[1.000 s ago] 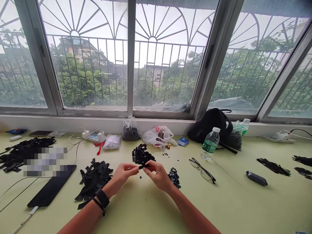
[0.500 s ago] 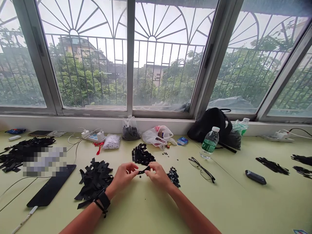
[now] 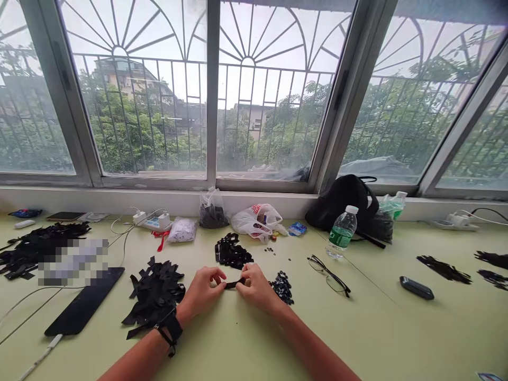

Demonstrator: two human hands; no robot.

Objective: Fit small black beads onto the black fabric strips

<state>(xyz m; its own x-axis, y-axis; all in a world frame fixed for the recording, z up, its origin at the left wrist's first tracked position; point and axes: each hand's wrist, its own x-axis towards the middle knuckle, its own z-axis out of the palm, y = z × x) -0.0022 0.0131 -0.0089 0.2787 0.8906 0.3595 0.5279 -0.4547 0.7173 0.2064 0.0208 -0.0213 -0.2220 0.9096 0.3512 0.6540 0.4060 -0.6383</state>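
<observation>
A short black strip (image 3: 230,285) is stretched between my two hands just above the green table (image 3: 254,344). My left hand (image 3: 204,288) pinches its left end, and my right hand (image 3: 254,284) pinches the right end. Behind my hands sits a pile of black pieces with small rings on them (image 3: 232,251). Loose black strips (image 3: 154,291) are heaped beside my left wrist, which wears a dark band. Small dark rings (image 3: 282,288) lie in a pile to the right of my right hand.
Eyeglasses (image 3: 329,275), a water bottle (image 3: 342,233) and a black case (image 3: 416,288) are on the right. On the left lies a black tablet (image 3: 85,304) with a cable. Plastic bags (image 3: 257,222) and a black bag (image 3: 337,203) line the window sill.
The strip between my fingers has gone from bent to nearly straight and level. The small ring seen below it before no longer shows. Both hands have shifted only slightly.
</observation>
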